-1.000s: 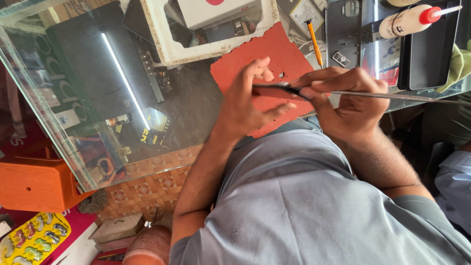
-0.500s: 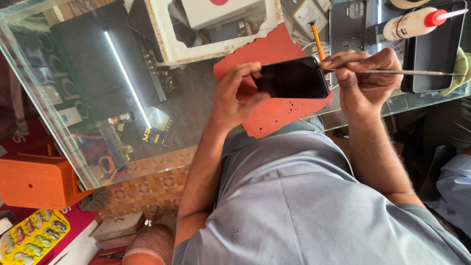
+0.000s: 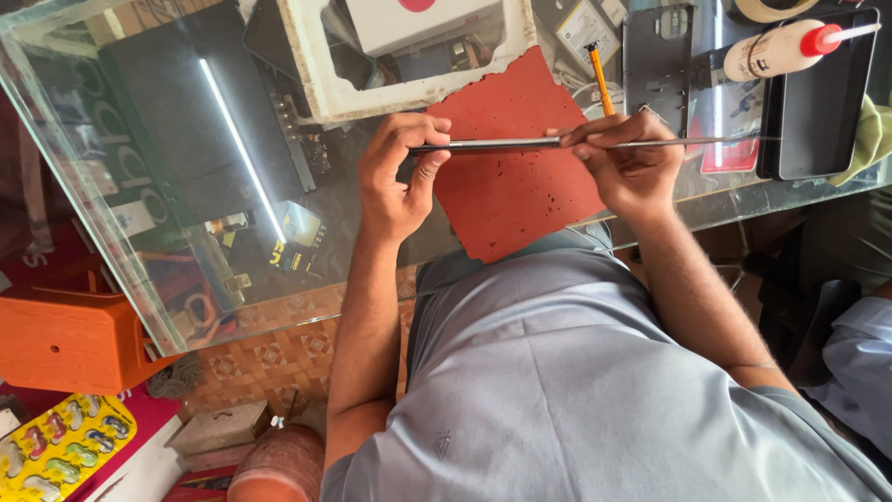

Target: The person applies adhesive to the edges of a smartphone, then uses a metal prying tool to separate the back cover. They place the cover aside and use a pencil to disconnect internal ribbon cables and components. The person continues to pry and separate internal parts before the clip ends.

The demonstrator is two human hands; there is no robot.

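Note:
My left hand (image 3: 398, 177) grips a thin dark phone (image 3: 483, 144) by its left end, held edge-on above a red work mat (image 3: 511, 191). My right hand (image 3: 627, 163) pinches the phone's right end together with a long thin metal tool (image 3: 706, 141) that sticks out to the right. The tool lies along the phone's edge. Both hands hover over the glass counter (image 3: 186, 232), in front of my grey shirt.
Beyond the mat lie a white frame (image 3: 321, 84), an orange-handled tool (image 3: 599, 79), a dark phone back cover (image 3: 658, 56), a white glue bottle with a red cap (image 3: 790, 46) and a black tray (image 3: 818, 102). An orange box (image 3: 65, 335) sits below left.
The phone, shown face-up half a second ago, has been turned edge-on. My right hand has come back onto its right end with the metal tool against the edge.

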